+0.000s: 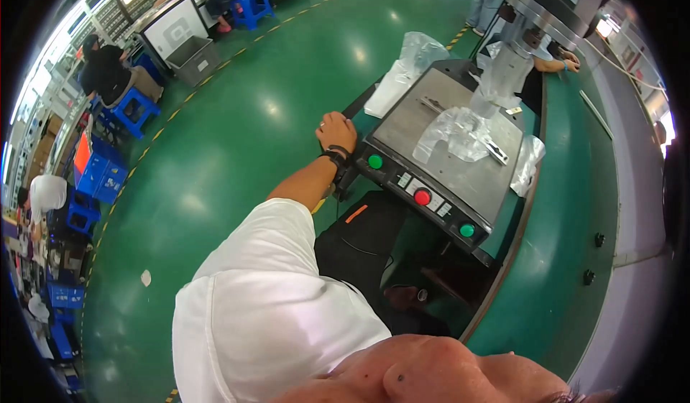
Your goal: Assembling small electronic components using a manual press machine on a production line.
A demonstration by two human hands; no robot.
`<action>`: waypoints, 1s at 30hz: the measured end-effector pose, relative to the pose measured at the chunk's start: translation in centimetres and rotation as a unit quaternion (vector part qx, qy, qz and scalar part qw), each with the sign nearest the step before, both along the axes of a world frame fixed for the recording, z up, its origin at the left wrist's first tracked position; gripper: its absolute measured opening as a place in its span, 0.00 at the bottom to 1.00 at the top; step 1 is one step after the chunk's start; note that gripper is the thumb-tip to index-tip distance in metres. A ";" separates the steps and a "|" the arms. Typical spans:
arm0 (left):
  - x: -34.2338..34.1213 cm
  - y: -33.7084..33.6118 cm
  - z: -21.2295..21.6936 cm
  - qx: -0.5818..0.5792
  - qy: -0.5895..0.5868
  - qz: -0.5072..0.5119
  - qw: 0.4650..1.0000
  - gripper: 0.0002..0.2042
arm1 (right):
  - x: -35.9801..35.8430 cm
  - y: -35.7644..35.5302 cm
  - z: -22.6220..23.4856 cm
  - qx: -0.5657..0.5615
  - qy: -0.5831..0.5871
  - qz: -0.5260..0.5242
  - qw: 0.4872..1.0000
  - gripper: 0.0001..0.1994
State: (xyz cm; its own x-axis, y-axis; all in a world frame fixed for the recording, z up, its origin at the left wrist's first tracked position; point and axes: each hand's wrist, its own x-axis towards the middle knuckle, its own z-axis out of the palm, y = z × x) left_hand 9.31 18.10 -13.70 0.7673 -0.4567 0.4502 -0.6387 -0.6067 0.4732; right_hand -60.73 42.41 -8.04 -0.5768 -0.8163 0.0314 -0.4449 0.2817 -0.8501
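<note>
My left hand [336, 131], with a ring and a black wrist strap, rests knuckles up on the green table edge at the left corner of a press machine [496, 187]. Its fingers curl down out of sight, so a grip cannot be told. Just right of it is the machine's black control panel with a green button [375, 161], a red button [422, 197] and a second green button [467, 230]. A crumpled clear plastic bag [456, 131] lies on the grey metal plate [417, 116] under the press column [512, 62]. My right hand is out of view.
White and clear bags [394, 87] lie left of the plate. A green bench [568, 209] curves along the right, where another person's hands [564, 62] rest. Seated people on blue stools [133, 108], blue crates [97, 173] and a grey bin [192, 58] line the left of the green floor.
</note>
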 end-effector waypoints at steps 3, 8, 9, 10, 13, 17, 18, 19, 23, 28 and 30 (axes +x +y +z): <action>0.0 -0.1 -0.4 0.011 -0.029 0.005 1.000 0.09 | 4.1 -1.6 3.7 -0.010 0.014 -0.010 1.000 0.16; 0.0 -0.4 -0.4 0.014 -0.038 0.005 0.999 0.09 | 5.7 -1.1 4.8 -0.003 0.087 -0.002 0.996 0.18; 0.1 -0.5 -0.3 0.022 -0.034 0.008 0.999 0.09 | 6.4 -1.3 5.3 -0.003 0.086 -0.007 0.996 0.18; 0.1 -0.6 -0.2 0.030 -0.029 0.010 0.999 0.08 | 6.8 -1.5 5.7 0.013 0.081 -0.017 0.996 0.18; 0.2 -0.3 -0.1 0.030 -0.021 0.006 0.999 0.08 | 6.2 -1.6 4.2 -0.028 0.021 -0.018 0.999 0.16; 0.8 -0.6 -0.9 0.035 -0.017 0.007 0.999 0.09 | 6.2 -1.8 3.8 -0.052 -0.047 -0.019 0.997 0.16; 0.7 -0.5 -0.7 0.048 -0.006 0.003 0.999 0.09 | 6.1 -1.7 3.7 -0.054 -0.048 -0.022 0.997 0.16; 0.6 -0.5 -0.7 0.046 -0.006 0.002 0.999 0.09 | 5.9 -1.6 3.5 -0.058 -0.042 -0.014 0.997 0.16; 0.3 -0.6 -0.6 0.048 -0.017 0.007 0.999 0.10 | 5.3 -1.5 2.9 -0.064 -0.044 -0.011 0.997 0.15; 0.2 -0.4 -0.3 0.051 -0.011 0.005 0.999 0.10 | 4.9 -1.4 2.8 -0.061 -0.056 -0.005 0.997 0.16; 0.4 -0.1 -0.2 0.012 0.011 -0.019 1.000 0.11 | 4.7 -1.5 2.7 -0.057 -0.068 0.002 0.996 0.16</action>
State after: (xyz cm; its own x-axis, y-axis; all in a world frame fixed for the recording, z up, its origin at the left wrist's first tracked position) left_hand 9.68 18.02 -13.85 0.7595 -0.4952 0.4219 -0.6504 -0.5937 0.4738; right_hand -56.05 40.89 -5.33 -0.5788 -0.8142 0.0453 -0.3246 0.1791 -0.9287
